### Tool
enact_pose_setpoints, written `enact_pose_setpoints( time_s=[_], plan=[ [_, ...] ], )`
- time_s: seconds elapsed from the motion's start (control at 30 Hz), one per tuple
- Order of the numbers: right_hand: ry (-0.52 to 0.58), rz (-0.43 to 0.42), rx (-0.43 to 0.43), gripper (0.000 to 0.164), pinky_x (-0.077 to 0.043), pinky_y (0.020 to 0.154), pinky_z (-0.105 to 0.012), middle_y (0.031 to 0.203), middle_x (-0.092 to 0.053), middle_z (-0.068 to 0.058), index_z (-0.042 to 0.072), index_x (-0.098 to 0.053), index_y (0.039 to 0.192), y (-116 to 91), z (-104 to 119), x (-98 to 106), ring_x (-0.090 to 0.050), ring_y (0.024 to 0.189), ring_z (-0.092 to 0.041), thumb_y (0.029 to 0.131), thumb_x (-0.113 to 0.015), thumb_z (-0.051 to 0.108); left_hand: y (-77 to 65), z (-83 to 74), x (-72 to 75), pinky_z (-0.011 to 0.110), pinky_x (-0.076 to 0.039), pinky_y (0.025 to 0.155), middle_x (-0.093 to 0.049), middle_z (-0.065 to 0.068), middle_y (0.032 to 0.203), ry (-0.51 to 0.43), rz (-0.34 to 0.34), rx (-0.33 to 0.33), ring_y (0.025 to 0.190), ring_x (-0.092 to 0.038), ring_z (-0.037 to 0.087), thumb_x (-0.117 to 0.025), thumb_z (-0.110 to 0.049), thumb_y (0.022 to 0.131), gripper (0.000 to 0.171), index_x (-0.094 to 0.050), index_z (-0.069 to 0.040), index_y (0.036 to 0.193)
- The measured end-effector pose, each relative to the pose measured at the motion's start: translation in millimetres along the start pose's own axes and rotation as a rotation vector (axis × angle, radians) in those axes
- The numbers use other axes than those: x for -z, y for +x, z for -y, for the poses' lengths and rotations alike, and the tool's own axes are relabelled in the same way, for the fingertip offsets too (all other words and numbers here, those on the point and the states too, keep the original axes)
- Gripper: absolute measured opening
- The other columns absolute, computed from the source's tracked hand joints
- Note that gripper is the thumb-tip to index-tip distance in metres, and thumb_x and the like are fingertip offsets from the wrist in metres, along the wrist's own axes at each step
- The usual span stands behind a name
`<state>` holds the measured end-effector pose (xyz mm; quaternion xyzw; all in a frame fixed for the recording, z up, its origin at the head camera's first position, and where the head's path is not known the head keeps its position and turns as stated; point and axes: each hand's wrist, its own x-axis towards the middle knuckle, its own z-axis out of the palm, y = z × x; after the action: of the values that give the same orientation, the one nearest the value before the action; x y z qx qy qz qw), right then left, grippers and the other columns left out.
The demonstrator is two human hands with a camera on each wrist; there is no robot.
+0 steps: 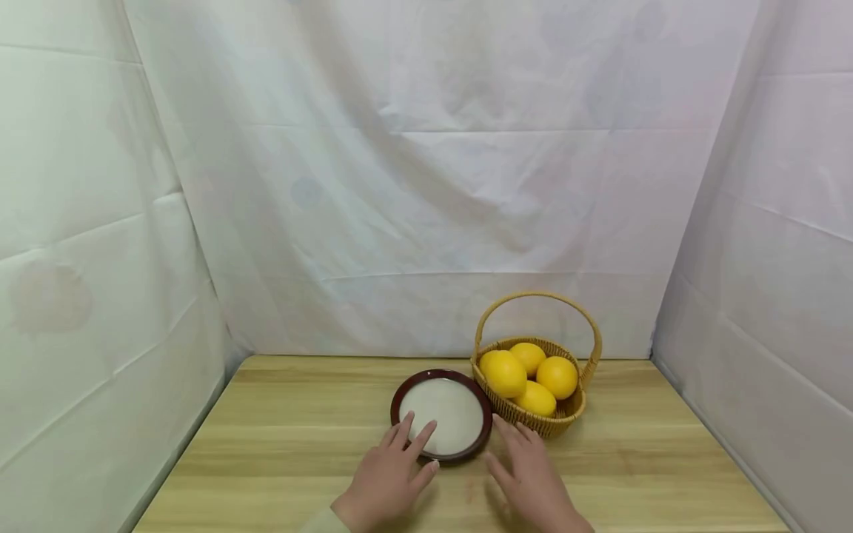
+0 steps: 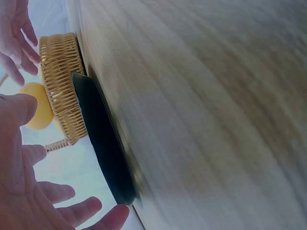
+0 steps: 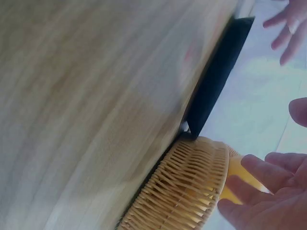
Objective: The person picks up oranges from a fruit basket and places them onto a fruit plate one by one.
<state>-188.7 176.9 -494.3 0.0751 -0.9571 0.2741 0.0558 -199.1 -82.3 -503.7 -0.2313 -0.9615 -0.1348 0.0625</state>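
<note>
A round plate (image 1: pixel 445 414) with a dark red-brown rim and pale centre lies on the wooden table. Over its near left rim, my left hand (image 1: pixel 389 477) spreads its fingers and holds nothing. In the left wrist view one fingertip (image 2: pixel 117 215) reaches the dark side of the plate; whether it touches cannot be told. My right hand (image 1: pixel 529 474) has its fingers extended, between the plate and the front of a wicker basket (image 1: pixel 560 426). Several yellow, lemon-like fruits (image 1: pixel 504 374) fill the basket, whose tall arched handle (image 1: pixel 538 294) stands upright. In the right wrist view, fingers (image 3: pixel 268 175) overlap the basket's edge.
The wooden tabletop (image 1: pixel 293 414) extends to both sides of the plate and basket. White cloth (image 1: pixel 413 185) hangs behind the table, with more cloth along the left and right. Basket and plate stand side by side, very close together.
</note>
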Motion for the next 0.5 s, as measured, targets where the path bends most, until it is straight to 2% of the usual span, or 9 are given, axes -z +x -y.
enact_pose_setpoints(
  time_s=[0.13,0.23,0.37,0.5],
  plan=[
    [0.032,0.003,-0.016,0.07,-0.032,0.116,-0.066,0.155,-0.046,-0.018,0.01,-0.039,0.155,2,-2,8,-0.038,0.145,-0.044,0.101,-0.054,0.052,-0.1,2.8,0.6,0.056,-0.057,0.093,-0.035,0.025,0.159,-0.059,0.004,0.034,0.135,-0.05,0.044,-0.046,-0.053,0.103,0.062,-0.036,-0.025,0.157],
    [0.043,-0.032,-0.002,0.069,-0.035,0.116,-0.064,0.153,-0.046,-0.021,0.004,-0.041,0.152,5,-5,14,-0.041,0.142,-0.044,0.101,-0.055,0.048,0.7,5.8,-0.5,0.059,-0.057,0.09,-0.032,0.028,0.159,-0.122,0.014,0.064,0.135,-0.048,0.048,-0.05,-0.053,0.102,0.064,-0.037,-0.022,0.157],
    [0.055,-0.088,0.011,0.065,-0.037,0.115,-0.064,0.151,-0.048,-0.024,-0.002,-0.043,0.149,10,-9,22,-0.043,0.14,-0.046,0.102,-0.058,0.039,4.1,11.8,-1.7,0.063,-0.053,0.096,-0.026,0.032,0.16,-0.247,0.031,0.134,0.138,-0.042,0.052,-0.056,-0.051,0.1,0.07,-0.037,-0.015,0.157],
    [0.072,-0.088,-0.031,0.067,-0.036,0.115,-0.064,0.151,-0.046,-0.028,-0.006,-0.041,0.149,15,-14,29,-0.043,0.139,-0.048,0.103,-0.055,0.041,6.7,18.0,-2.1,0.065,-0.048,0.101,-0.028,0.034,0.158,-0.329,0.052,0.198,0.138,-0.04,0.053,-0.06,-0.049,0.098,0.076,-0.034,-0.007,0.156]
  ],
)
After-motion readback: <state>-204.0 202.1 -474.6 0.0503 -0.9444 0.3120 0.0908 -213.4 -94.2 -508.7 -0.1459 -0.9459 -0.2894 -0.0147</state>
